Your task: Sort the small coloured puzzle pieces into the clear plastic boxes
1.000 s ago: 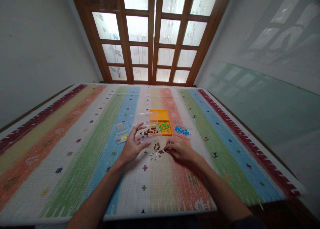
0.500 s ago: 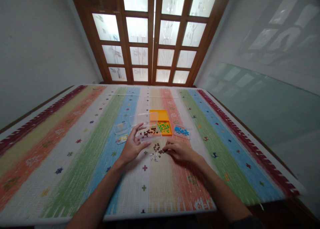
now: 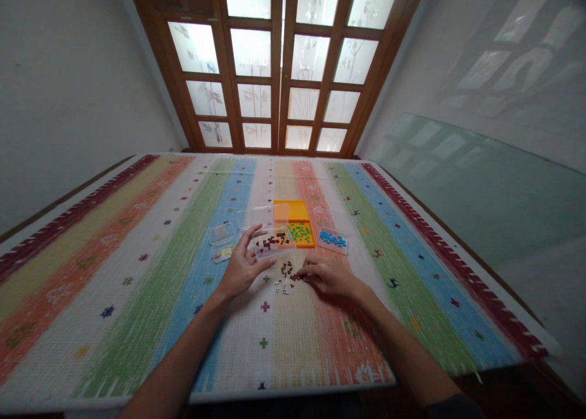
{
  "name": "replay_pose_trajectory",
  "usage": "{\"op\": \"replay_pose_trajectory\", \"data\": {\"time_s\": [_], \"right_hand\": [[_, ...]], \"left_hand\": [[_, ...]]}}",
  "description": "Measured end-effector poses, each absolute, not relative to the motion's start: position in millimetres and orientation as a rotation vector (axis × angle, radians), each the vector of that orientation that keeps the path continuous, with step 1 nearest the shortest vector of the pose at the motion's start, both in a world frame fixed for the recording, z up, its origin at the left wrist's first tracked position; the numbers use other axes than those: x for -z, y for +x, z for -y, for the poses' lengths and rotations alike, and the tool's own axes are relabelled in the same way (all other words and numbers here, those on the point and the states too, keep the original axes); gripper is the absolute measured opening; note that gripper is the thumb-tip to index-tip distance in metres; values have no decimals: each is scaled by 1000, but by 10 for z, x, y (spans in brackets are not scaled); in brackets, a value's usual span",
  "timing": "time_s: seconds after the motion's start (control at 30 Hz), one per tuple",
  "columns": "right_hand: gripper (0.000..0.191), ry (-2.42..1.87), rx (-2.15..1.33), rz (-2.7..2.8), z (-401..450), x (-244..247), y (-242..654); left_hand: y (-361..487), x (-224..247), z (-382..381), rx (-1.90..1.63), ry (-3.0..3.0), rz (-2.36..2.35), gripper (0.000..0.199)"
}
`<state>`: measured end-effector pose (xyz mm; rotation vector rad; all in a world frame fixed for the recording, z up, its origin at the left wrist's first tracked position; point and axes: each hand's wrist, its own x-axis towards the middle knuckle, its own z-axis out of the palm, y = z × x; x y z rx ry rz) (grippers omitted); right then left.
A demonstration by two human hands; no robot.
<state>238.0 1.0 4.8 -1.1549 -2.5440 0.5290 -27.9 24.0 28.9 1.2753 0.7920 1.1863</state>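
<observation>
The left hand (image 3: 245, 265) sits at nine o'clock of the loose brown pieces (image 3: 287, 269), its fingers spread wide around the left end of the clear box (image 3: 289, 255), apparently to keep that light, open-lidded tray steady at eleven o'clock of the heap. At three o'clock the right hand (image 3: 327, 273) has its fingers narrowed and lowered to the surface (image 3: 297, 339), as suits such tiny bits, though I cannot tell whether one is pinched; white pieces (image 3: 286, 290) lie at six, while the orange case (image 3: 292, 210) at twelve and blue pieces (image 3: 333, 240) at two seem placed within easy reach
</observation>
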Motion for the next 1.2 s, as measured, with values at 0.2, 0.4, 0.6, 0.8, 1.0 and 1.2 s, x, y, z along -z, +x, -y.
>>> {"op": "replay_pose_trajectory", "data": {"time_s": [0.2,0.4,0.6,0.8,1.0,1.2], "right_hand": [[22,-1153,-543,2522,-4,-27,2352],[18,-1176,-512,2534,-19,-36,2362],[15,-1124,-490,2432,-70,-228,2413],[15,-1002,-488,2340,-99,-667,2353],[12,-939,-381,2400,-230,-924,2082],[12,-1052,-365,2584,-389,-885,1936]], "left_hand": [[-265,-288,-243,-1191,1282,-779,78],[-263,-309,-230,-1187,1277,-788,78],[-272,-282,-245,-1196,1287,-763,80],[-247,-246,-245,-1190,1320,-754,80],[-187,-201,-213,-1167,1303,-715,82],[-179,-202,-197,-1157,1312,-699,81]]}}
